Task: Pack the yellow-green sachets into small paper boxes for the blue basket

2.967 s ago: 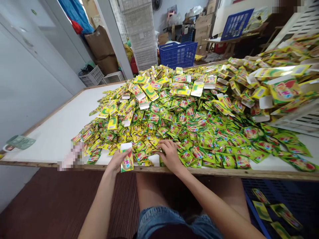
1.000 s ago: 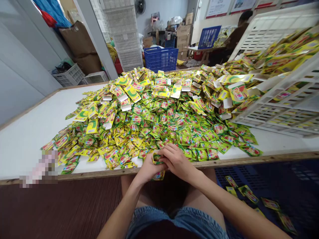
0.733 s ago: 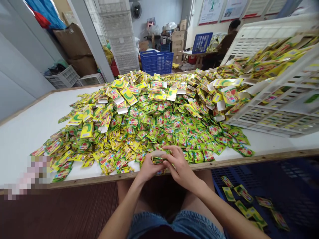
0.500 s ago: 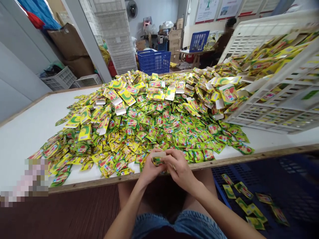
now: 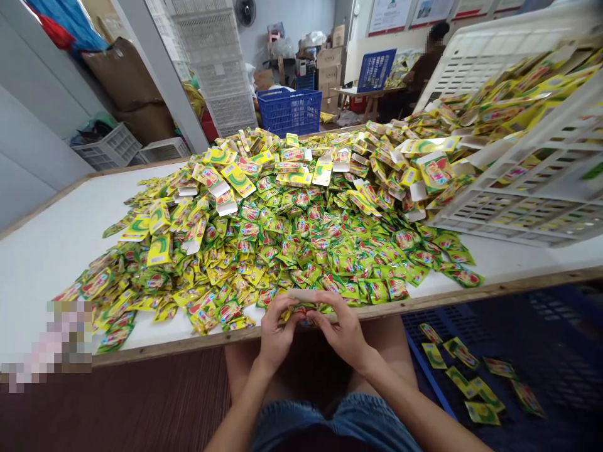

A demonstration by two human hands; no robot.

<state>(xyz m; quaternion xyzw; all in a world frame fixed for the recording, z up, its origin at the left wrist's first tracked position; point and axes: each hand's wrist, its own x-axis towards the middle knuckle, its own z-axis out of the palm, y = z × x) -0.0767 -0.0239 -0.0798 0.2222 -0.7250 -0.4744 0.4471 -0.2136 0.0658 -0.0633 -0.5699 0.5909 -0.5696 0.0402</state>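
Between my two hands, at the table's front edge, is a small carton [image 5: 302,294] with its pale flap raised. My left hand [image 5: 277,329] is closed on its left side, thumb at the near face. My right hand [image 5: 343,329] grips the right side, with the index finger on top by the flap and the thumb low near the other thumb. Green and red printing shows between the thumbs; whether it is the carton's face or a sachet, I cannot tell. Just beyond lies a heap of small green sachets [image 5: 325,235], with yellow cartons [image 5: 239,180] on its far and left parts.
A white crate [image 5: 513,216] tipped on its side at the right spills cartons onto the white table [image 5: 42,232]. Below right, a blue crate [image 5: 527,333] holds several packets. Stacked white crates [image 5: 221,69] and a blue basket [image 5: 289,112] stand behind. Another person [image 5: 421,69] sits far back.
My right hand has shifted from fingers bunched over the carton to index finger on top and thumb below. The carton sits slightly lower. The thumbs are now close together.
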